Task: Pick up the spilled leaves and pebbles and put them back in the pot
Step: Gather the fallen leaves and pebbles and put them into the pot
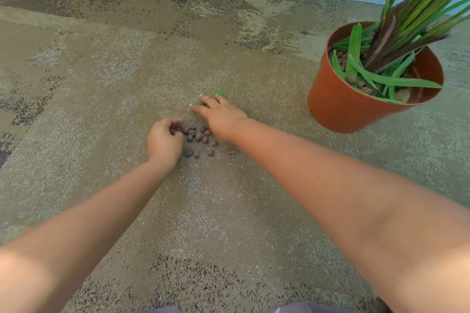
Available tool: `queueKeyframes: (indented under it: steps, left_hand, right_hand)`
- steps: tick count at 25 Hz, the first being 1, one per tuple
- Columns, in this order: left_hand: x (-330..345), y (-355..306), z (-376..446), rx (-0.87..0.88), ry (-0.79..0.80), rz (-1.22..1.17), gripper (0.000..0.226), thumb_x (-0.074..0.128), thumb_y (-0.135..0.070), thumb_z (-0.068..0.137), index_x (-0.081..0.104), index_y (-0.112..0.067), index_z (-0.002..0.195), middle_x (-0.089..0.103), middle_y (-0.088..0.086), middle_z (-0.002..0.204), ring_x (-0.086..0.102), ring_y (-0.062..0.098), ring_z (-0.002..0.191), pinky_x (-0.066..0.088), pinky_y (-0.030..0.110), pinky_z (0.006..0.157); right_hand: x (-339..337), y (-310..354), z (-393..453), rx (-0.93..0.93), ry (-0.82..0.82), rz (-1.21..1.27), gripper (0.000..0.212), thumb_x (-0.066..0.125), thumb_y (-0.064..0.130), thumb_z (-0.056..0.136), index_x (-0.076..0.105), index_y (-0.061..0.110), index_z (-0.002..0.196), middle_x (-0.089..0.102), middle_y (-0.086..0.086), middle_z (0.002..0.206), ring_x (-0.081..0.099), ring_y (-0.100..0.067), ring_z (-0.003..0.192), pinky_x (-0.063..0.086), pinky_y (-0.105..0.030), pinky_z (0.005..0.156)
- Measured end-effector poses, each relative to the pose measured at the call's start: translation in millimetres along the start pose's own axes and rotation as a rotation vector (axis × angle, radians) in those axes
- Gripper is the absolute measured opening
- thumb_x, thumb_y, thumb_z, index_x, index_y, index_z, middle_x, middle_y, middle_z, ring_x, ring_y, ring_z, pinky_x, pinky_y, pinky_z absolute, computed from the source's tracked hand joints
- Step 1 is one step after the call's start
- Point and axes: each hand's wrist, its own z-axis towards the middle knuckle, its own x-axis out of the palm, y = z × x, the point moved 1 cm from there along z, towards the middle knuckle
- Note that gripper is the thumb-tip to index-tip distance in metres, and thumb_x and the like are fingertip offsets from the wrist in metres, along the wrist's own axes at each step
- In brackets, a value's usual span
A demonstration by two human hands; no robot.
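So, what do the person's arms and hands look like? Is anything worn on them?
Both arms are bare up to the picture's edge: no sleeves show. The left hand and the right hand wear no gloves, and no rings, watch or bracelets can be seen. Motion blur hides finer detail.

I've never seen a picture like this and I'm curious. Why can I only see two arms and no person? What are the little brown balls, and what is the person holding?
The camera sits on the person's head and looks down, so you see what they see: their own two arms stretching out over a carpet.

The little brown balls are pebbles that spilled out of the orange pot on the right, where a green plant grows. More pebbles and loose leaves already lie inside the pot.

The left hand is curled at the edge of the pile, with its fingers around some pebbles. The right hand reaches a little farther, flat and open, toward a small green leaf peeking out just beyond its fingertips. I can't tell whether it is touching the leaf yet.
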Motion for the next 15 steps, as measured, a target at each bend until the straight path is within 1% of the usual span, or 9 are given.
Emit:
queueKeyframes:
  steps: [3, 5, 7, 8, 9, 11, 12, 13, 15]
  left_hand:
    - [-3, -8, 2, -0.061, -0.023, -0.135, 0.037, 0.042, 0.003, 0.087, 0.062, -0.011, 0.115, 0.063, 0.007, 0.112, 0.059, 0.02, 0.096, 0.05, 0.031, 0.079]
    - [-4, -14, 4, -0.089, -0.04, -0.21, 0.037, 0.04, 0.001, 0.089, 0.061, -0.013, 0.117, 0.062, 0.004, 0.11, 0.057, 0.016, 0.089, 0.047, 0.029, 0.07]
    - [-3, -21, 4, -0.09, -0.039, -0.251, 0.037, 0.041, 0.001, 0.09, 0.061, -0.014, 0.117, 0.061, 0.0, 0.113, 0.054, 0.012, 0.082, 0.045, 0.028, 0.069]
    - [-1, -24, 3, -0.092, -0.028, -0.282, 0.037, 0.041, 0.001, 0.09, 0.061, -0.013, 0.117, 0.061, 0.001, 0.115, 0.053, 0.011, 0.082, 0.046, 0.027, 0.071]
    - [0, -27, 0, -0.095, -0.016, -0.314, 0.036, 0.04, 0.001, 0.09, 0.061, -0.012, 0.116, 0.061, 0.002, 0.117, 0.054, 0.013, 0.087, 0.048, 0.029, 0.078]
    - [2, -30, -4, -0.106, -0.007, -0.362, 0.036, 0.04, 0.002, 0.09, 0.062, -0.011, 0.116, 0.061, 0.004, 0.12, 0.056, 0.016, 0.102, 0.047, 0.033, 0.095]
    - [2, -31, -5, -0.109, -0.006, -0.373, 0.036, 0.04, 0.002, 0.09, 0.062, -0.011, 0.115, 0.061, 0.004, 0.12, 0.056, 0.016, 0.104, 0.047, 0.033, 0.095]
    - [3, -31, -6, -0.112, -0.002, -0.375, 0.036, 0.04, 0.002, 0.09, 0.063, -0.011, 0.115, 0.062, 0.004, 0.118, 0.056, 0.013, 0.097, 0.047, 0.03, 0.089]
    - [5, -32, -5, -0.125, 0.01, -0.369, 0.035, 0.04, 0.0, 0.09, 0.064, -0.011, 0.114, 0.064, -0.002, 0.1, 0.05, 0.006, 0.072, 0.044, 0.022, 0.067]
  right_hand:
    - [-6, -12, -1, 0.021, -0.069, 0.014, 0.076, 0.044, -0.016, 0.08, 0.028, 0.021, 0.145, 0.034, -0.007, 0.147, 0.028, -0.03, 0.136, 0.041, -0.043, 0.104]
    - [-4, -18, -6, 0.014, -0.118, -0.017, 0.072, 0.05, -0.014, 0.081, 0.033, 0.019, 0.142, 0.043, -0.005, 0.139, 0.035, -0.029, 0.132, 0.047, -0.04, 0.097]
    - [1, -25, -8, 0.002, -0.135, -0.031, 0.064, 0.051, -0.01, 0.083, 0.039, 0.018, 0.14, 0.045, -0.003, 0.139, 0.038, -0.027, 0.13, 0.049, -0.039, 0.095]
    - [4, -28, -10, 0.005, -0.144, -0.021, 0.061, 0.051, -0.007, 0.085, 0.04, 0.02, 0.139, 0.044, -0.002, 0.141, 0.038, -0.027, 0.13, 0.048, -0.039, 0.097]
    - [8, -31, -12, 0.014, -0.153, 0.004, 0.059, 0.051, -0.004, 0.086, 0.04, 0.022, 0.139, 0.044, -0.001, 0.142, 0.038, -0.027, 0.131, 0.046, -0.039, 0.1]
    - [13, -36, -18, 0.025, -0.165, 0.056, 0.057, 0.051, -0.002, 0.088, 0.04, 0.024, 0.138, 0.047, -0.001, 0.141, 0.038, -0.027, 0.132, 0.041, -0.041, 0.105]
    - [14, -38, -22, 0.018, -0.168, 0.062, 0.056, 0.051, -0.002, 0.088, 0.041, 0.023, 0.138, 0.049, -0.002, 0.138, 0.041, -0.026, 0.13, 0.041, -0.04, 0.105]
    - [15, -39, -28, 0.005, -0.167, 0.055, 0.056, 0.052, -0.003, 0.087, 0.042, 0.021, 0.137, 0.051, -0.003, 0.136, 0.044, -0.025, 0.127, 0.041, -0.04, 0.105]
    - [14, -39, -39, -0.039, -0.152, 0.014, 0.059, 0.052, -0.004, 0.086, 0.04, 0.02, 0.139, 0.05, -0.005, 0.138, 0.046, -0.025, 0.126, 0.04, -0.04, 0.106]
